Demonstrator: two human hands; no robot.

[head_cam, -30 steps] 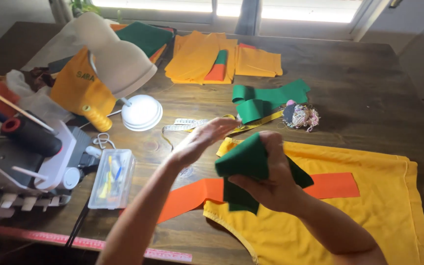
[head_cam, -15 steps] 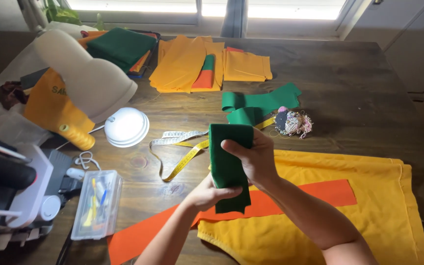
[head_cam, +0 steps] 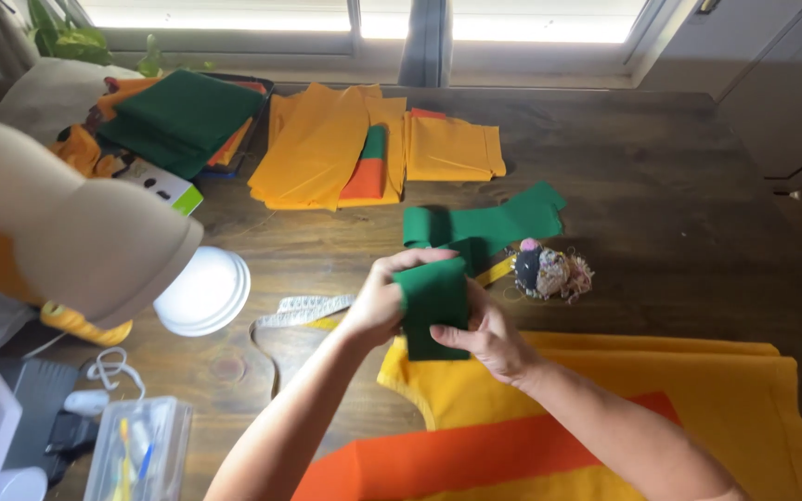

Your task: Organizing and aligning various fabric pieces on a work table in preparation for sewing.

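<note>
Lying nearest, the yellow garment (head_cam: 698,390) with its orange band (head_cam: 475,455) is spread flat on the counter (head_cam: 661,186). Above its collar edge, the left hand (head_cam: 378,301) and right hand (head_cam: 489,334) both pinch a folded green piece (head_cam: 433,301), fingers closed on its sides. Folding appears part done. Beyond, more green strips (head_cam: 494,223) lie loose; yellow stacks (head_cam: 327,144) sit farthest.

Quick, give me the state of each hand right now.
Left hand: closed on the left edge of the folded green felt.
Right hand: gripping the same felt from the right side, thumb across its front.
</note>
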